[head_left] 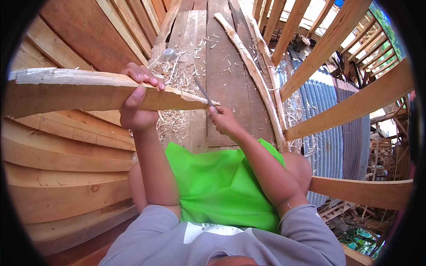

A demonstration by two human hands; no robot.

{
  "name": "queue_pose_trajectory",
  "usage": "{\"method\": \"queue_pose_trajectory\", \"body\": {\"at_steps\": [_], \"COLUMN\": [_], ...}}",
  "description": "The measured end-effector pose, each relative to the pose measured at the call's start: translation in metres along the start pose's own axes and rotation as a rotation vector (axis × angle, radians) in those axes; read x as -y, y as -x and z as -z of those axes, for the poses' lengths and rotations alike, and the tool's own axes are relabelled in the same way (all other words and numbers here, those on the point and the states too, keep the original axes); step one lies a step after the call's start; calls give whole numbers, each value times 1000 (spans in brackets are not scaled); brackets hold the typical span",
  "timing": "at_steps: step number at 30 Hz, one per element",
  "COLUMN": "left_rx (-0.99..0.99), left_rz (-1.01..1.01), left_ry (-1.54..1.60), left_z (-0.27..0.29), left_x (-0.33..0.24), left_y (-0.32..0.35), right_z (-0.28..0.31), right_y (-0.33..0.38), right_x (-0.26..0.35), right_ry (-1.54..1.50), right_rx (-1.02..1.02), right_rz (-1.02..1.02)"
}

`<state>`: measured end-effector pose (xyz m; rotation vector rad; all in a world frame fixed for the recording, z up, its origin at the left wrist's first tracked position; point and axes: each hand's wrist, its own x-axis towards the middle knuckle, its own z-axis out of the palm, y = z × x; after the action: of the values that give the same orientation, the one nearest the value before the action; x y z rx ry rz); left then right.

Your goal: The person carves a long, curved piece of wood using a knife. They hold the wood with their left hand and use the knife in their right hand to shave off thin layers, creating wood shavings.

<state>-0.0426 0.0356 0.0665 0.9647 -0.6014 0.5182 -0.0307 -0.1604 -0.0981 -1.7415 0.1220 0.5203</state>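
A long wooden plank (pixel 84 98) with a pale, rough-hewn upper edge runs in from the left and tapers to a point near the middle. My left hand (pixel 138 99) is closed round it, fingers over the top edge and thumb on the near face. My right hand (pixel 224 119) grips a knife (pixel 204 93) by its handle, most of which the fingers hide. The thin grey blade points up and away to the left, beside the plank's tapered tip. Whether blade and wood touch, I cannot tell. Bright green cloth (pixel 217 177) covers my lap beneath both forearms.
Curled wood shavings (pixel 175 117) litter the board floor (pixel 228 80). A small clear cup-like item (pixel 168 54) stands among them. Long rough strips (pixel 253 68) lie to the right, beside slanting wooden posts (pixel 328 44) and corrugated metal sheets (pixel 326 137). Stacked planks (pixel 66 155) line the left.
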Motion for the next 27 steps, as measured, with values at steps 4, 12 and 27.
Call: {"method": "queue_pose_trajectory", "body": {"at_steps": [4,12,27], "left_rx": [19,44,100], "left_rz": [3,-20,4], "left_ry": [17,88,51], "left_z": [1,9,8], "left_x": [1,3,1], "left_y": [-1,0,0], "right_z": [2,-3,-4], "right_y": [-15,2,8], "right_x": [-10,26,32], "right_ry": [96,85,248], "right_rx": [-143,-11,-101], "right_rz": [-187,-308,-108]}}
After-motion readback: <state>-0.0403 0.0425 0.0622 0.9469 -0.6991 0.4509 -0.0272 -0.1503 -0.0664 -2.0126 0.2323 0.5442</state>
